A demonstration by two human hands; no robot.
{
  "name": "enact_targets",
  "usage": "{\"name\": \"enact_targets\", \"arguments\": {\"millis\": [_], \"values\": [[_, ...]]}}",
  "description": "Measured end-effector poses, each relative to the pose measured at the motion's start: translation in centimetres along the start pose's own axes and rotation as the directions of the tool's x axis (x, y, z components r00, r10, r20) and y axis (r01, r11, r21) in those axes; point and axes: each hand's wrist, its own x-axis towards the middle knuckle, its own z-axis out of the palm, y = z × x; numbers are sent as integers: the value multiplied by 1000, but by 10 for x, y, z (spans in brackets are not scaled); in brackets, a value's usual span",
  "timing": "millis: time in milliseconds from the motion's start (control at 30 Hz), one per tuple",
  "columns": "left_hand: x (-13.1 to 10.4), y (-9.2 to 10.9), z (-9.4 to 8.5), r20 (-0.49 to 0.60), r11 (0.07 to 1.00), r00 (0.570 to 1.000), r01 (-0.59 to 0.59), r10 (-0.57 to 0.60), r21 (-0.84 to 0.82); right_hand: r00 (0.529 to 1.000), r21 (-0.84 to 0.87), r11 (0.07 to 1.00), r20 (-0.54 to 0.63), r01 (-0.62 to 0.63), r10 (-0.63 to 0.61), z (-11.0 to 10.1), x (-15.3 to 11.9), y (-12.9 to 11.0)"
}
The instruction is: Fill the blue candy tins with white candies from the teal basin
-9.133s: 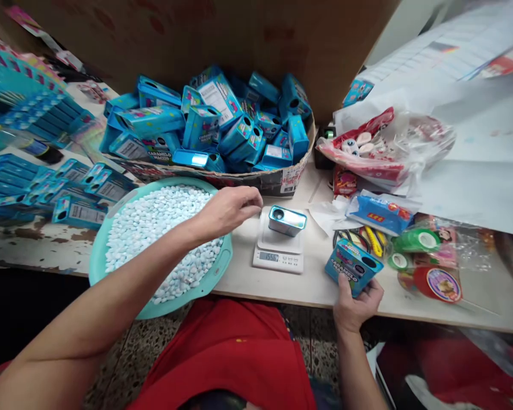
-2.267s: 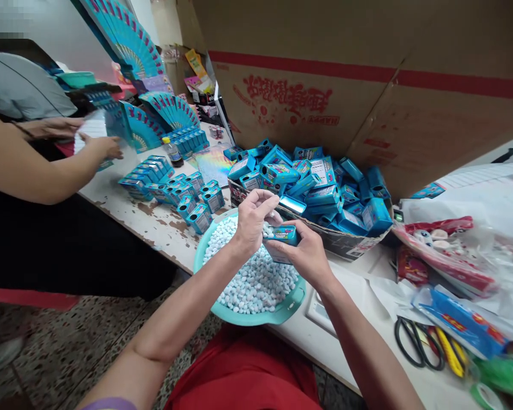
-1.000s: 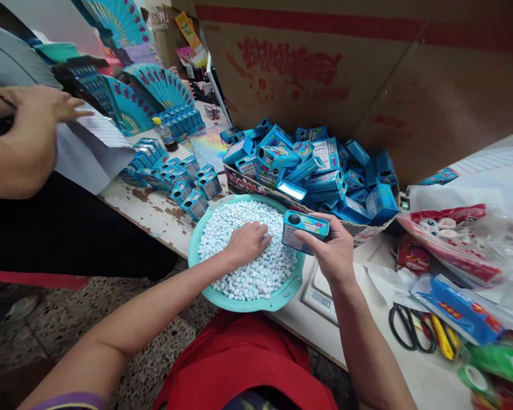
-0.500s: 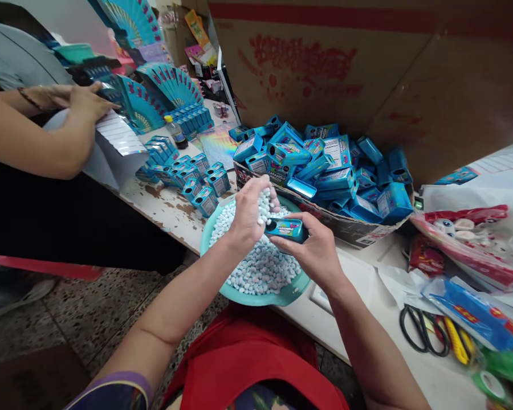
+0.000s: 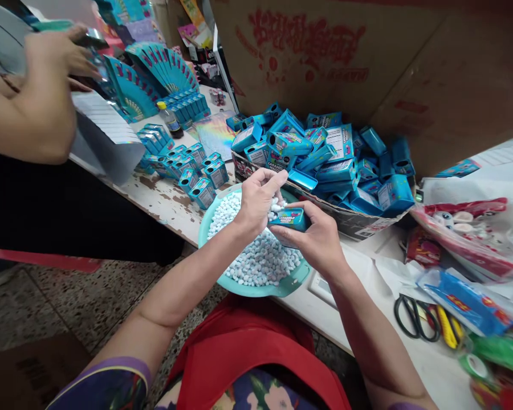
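Note:
A small blue tin (image 5: pixel 291 218) lies on its side in my right hand (image 5: pixel 316 241), held above a teal basin (image 5: pixel 282 286) full of small white candies (image 5: pixel 256 263). Cupped around a handful of those candies, my left hand (image 5: pixel 256 200) presses against the tin's open end. Both hands hover over the basin's far right side. Just behind them a cardboard tray (image 5: pixel 350 223) holds a heap of the same blue tins (image 5: pixel 325 154).
Several blue tins (image 5: pixel 183 168) stand in rows on the table's left. A co-worker's hands (image 5: pixel 47 74) handle a silvery sheet (image 5: pixel 106 136) at far left. Scissors (image 5: pixel 414 319), tape rolls and bagged goods (image 5: pixel 465 233) lie at right. A white scale (image 5: pixel 325 287) sits partly under my right forearm.
My left hand scooped candies from the basin, rose to the tin's end and stays pressed there; my right hand tilted the tin sideways to meet it. The co-worker's hands lifted.

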Motion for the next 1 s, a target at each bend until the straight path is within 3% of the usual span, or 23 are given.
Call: {"name": "enact_targets", "arguments": {"millis": [267, 433, 567, 833, 1000], "values": [[-1, -2, 3, 42, 996, 999, 5, -1, -88, 999, 69, 997, 1, -37, 37, 0, -2, 8], [1, 1, 6, 23, 1000, 1000, -1, 1, -22, 998, 99, 995, -58, -31, 37, 1, -1, 10], [3, 0, 8, 7, 999, 999, -41, 41, -7, 999, 112, 993, -24, -24, 27, -1, -3, 9], [-4, 4, 13, 120, 1000, 993, 2, -2, 8, 996, 161, 987, -76, -30, 43, 0, -2, 12], [-5, 5, 16, 72, 994, 992, -102, 105, -48, 990, 279, 957, -94, -77, 107, 4, -9, 14]]}}
